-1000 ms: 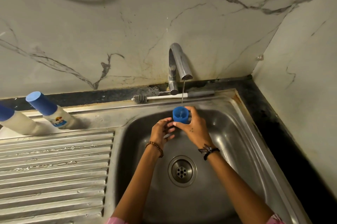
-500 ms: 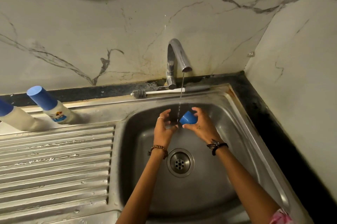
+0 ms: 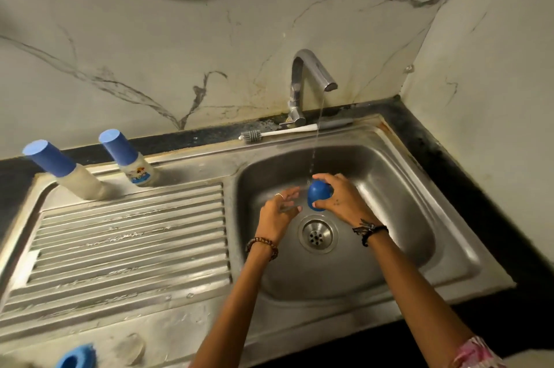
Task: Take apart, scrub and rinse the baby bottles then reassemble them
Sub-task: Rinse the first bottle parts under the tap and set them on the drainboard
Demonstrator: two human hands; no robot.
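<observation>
Tipped over since a moment ago, blue cap (image 3: 319, 195) is being gripped by right hand (image 3: 341, 199) under the tap stream (image 3: 314, 149); left hand (image 3: 277, 213), fingers loose, is waiting beside; turning it slowly should rinse every side

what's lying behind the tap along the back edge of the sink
A bottle brush lies along the sink's back rim, bristles pointing left. The tap base and water stream cover parts of its handle.

You can't tell what your left hand (image 3: 277, 211) holds; the blue piece (image 3: 76, 357) is cut off below.
</observation>
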